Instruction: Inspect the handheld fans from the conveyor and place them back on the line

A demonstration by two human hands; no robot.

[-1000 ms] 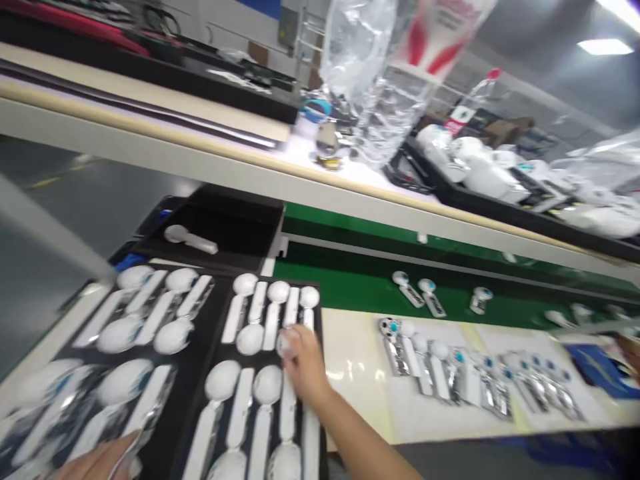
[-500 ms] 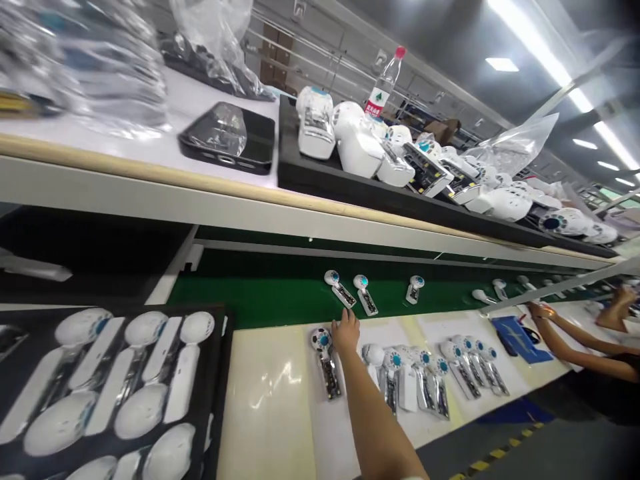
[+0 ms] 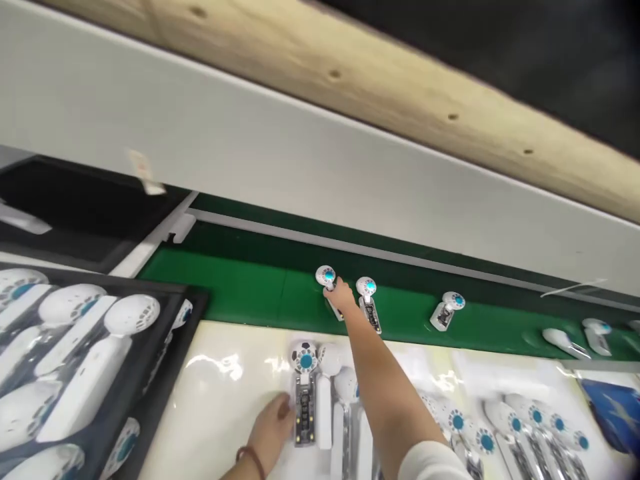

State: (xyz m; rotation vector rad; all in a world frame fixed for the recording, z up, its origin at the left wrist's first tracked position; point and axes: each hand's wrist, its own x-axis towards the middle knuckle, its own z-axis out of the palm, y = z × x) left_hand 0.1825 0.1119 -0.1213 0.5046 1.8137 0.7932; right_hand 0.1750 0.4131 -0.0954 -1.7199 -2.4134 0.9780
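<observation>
My right hand reaches onto the green belt, its fingers closed on a white handheld fan with a blue centre. The fan's open-backed handle is partly covered by the fingers. My left hand, a band at its wrist, is low over the pale bench, just left of a fan with a football-patterned head. Its fingers are curled and blurred, and whether they touch that fan I cannot tell. A circuit board shows in this fan's handle. More white fans lie close beside it, partly behind my right arm.
Another fan lies on the green belt, with several more farther right. A black tray of fans stands at the left. Above the belt runs a grey shelf beam. More fans lie on the bench at right.
My right hand has reached forward onto the belt and closed on the left fan there. My left hand has come into view by the football-patterned fan. The view has tilted down.
</observation>
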